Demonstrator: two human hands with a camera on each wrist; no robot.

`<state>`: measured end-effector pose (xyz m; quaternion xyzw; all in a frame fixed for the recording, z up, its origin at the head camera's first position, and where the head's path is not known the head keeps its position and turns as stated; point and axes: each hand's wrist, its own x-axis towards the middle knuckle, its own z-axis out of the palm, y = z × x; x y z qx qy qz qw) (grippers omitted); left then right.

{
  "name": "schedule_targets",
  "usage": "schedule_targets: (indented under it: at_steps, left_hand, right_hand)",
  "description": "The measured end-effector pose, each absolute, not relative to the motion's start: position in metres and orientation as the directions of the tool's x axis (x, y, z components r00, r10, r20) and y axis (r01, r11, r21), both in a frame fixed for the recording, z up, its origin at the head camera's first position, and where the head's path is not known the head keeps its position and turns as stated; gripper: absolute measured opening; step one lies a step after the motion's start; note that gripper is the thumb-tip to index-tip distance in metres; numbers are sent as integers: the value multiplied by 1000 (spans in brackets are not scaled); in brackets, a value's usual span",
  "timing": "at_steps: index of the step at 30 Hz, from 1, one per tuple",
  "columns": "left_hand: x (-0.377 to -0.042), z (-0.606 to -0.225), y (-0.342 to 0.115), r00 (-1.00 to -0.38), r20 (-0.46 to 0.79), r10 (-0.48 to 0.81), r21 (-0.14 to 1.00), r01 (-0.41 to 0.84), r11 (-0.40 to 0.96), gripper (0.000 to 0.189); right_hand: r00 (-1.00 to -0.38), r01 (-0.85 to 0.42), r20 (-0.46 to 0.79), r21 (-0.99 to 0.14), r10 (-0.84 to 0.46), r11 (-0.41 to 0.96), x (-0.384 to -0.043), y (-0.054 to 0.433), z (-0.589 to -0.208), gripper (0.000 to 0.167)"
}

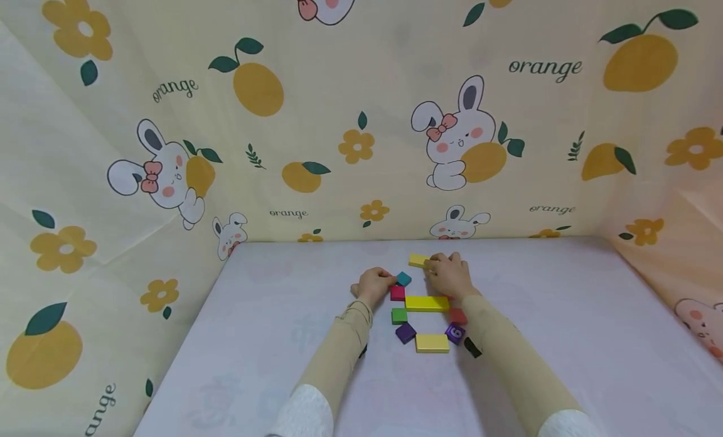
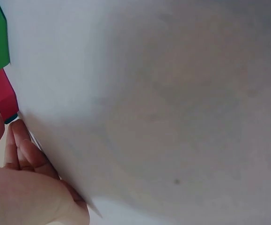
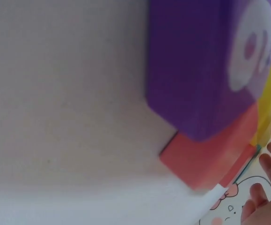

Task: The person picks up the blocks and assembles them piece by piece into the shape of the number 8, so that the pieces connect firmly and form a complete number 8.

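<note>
A ring of coloured blocks lies on the table. At its upper left, my left hand [image 1: 375,286] has its thumb and fingertips at the left corner of a small teal block [image 1: 403,279], pinching it; in the left wrist view the teal block [image 2: 11,118] shows just past a red block [image 2: 3,96]. My right hand [image 1: 450,275] grips the right end of a light yellow block [image 1: 418,260] at the ring's far side, its fingers hiding that end. Under my right wrist, part of the ring's upper right is hidden.
Nearer in the ring are a long yellow block [image 1: 427,304], a green block [image 1: 398,316], a coral red block [image 1: 458,316], two purple blocks, one [image 1: 405,333] plain and one [image 1: 455,333] with a white print, and a yellow block [image 1: 432,343]. A patterned cloth wall [image 1: 339,192] stands behind the table [image 1: 271,311].
</note>
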<state>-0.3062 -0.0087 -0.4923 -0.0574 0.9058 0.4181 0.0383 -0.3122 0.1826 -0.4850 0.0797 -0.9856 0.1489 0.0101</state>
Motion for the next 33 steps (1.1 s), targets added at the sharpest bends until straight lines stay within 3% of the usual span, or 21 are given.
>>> schedule_targets:
  at_steps: [22, 33]
  left_hand:
    - [-306, -494, -9, -991, -116, -71, 764, -134, 631, 19]
    - [-308, -496, -9, -990, -121, -68, 761, -137, 634, 18]
  right_hand:
    - [-972, -196, -51, -347, -227, 917, -303, 192, -481, 35]
    - [-967, -220, -41, -361, -251, 906, -300, 196, -486, 34]
